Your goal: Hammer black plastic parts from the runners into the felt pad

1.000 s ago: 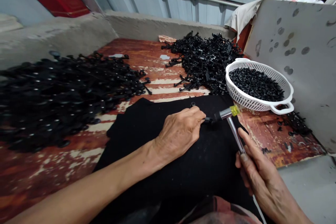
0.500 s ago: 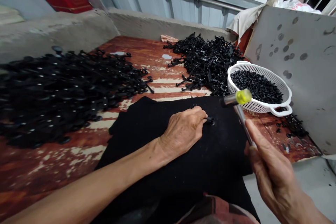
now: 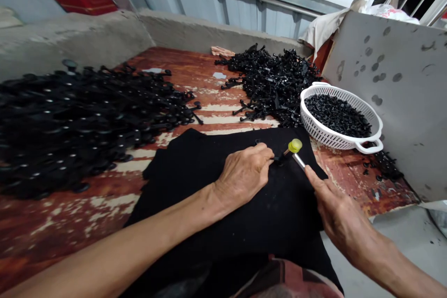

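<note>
My left hand (image 3: 246,174) is closed in a pinch on a small black plastic part (image 3: 278,158), whose end sticks out past the fingertips over the black cloth (image 3: 223,237). From the right, my right hand (image 3: 337,202) grips the metal handle of a mallet (image 3: 295,146) with a yellow head cap. The mallet's dark striking end is down at the black part, apparently touching it. Another small black piece (image 3: 257,141) lies on the cloth just beyond my left knuckles.
A big heap of black parts (image 3: 80,121) covers the left of the worn red-brown table (image 3: 195,72). A second heap (image 3: 275,84) stands at the back. To the right is a white basket (image 3: 344,137) of small black pieces, beside a spotted grey panel (image 3: 394,74).
The mallet has swung down and left, from raised above the cloth to the black part. My left hand has stayed almost in place with its pinch unchanged.
</note>
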`<state>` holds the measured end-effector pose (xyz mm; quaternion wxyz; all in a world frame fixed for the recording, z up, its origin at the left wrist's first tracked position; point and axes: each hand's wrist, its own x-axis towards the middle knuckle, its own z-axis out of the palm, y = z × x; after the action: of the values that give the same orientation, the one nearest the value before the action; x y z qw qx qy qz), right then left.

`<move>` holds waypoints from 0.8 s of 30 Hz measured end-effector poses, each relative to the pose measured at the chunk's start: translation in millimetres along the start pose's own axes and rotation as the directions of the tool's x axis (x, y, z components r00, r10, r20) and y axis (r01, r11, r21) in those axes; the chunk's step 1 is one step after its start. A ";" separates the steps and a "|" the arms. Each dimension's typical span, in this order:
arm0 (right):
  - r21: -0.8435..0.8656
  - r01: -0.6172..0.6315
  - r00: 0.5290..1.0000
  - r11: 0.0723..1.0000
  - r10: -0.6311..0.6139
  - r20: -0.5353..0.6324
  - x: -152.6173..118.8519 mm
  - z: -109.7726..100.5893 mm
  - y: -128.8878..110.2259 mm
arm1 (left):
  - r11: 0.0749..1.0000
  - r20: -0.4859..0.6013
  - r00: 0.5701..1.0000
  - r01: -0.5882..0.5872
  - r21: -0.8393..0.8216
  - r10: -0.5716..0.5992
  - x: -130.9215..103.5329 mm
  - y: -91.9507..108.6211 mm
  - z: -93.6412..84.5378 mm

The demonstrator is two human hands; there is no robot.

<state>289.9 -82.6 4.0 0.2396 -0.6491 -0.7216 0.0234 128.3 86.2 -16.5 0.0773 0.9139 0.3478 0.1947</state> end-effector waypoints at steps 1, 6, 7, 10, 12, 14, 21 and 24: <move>0.015 0.002 1.000 1.000 -0.002 -0.017 0.2 -1.2 -0.3 | 1.000 0.004 1.000 0.006 0.000 -0.006 0.0 0.0 0.2; 0.033 0.008 0.968 0.999 0.001 -0.250 -2.5 -1.8 -4.6 | 1.000 0.032 0.999 0.025 0.010 -0.026 1.5 0.9 -1.3; 0.045 -0.027 0.988 0.999 0.033 -0.148 -3.1 -1.1 -4.6 | 0.999 0.039 0.999 0.030 0.017 -0.030 1.4 1.8 -1.6; 0.247 -0.287 0.953 0.926 0.251 0.168 -5.2 -1.1 -4.7 | 1.000 0.063 0.998 0.009 0.017 -0.010 -1.2 3.7 -1.1; 0.560 -0.505 0.861 0.657 0.426 0.277 -7.2 -0.9 -5.9 | 0.999 0.057 0.998 -0.036 -0.002 0.037 -3.3 -0.3 -1.6; 0.762 -0.578 0.776 0.291 0.484 0.404 -9.1 2.6 -6.8 | 0.997 0.013 0.997 -0.075 0.013 0.075 -3.4 -13.1 -8.4; 0.862 -0.447 0.685 -0.241 0.528 0.503 -14.2 31.7 3.0 | 0.834 -0.338 0.932 0.288 0.470 -0.131 20.7 -106.6 -116.4; 0.897 -0.407 0.698 -0.171 0.575 0.426 -21.5 47.5 5.6 | 0.798 -0.435 0.883 0.386 0.464 -0.174 39.2 -132.2 -130.4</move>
<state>278.2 -88.9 -46.7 0.6201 -0.5352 -0.1830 0.5437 21.6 211.7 77.7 -0.2205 0.7816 0.5299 0.2444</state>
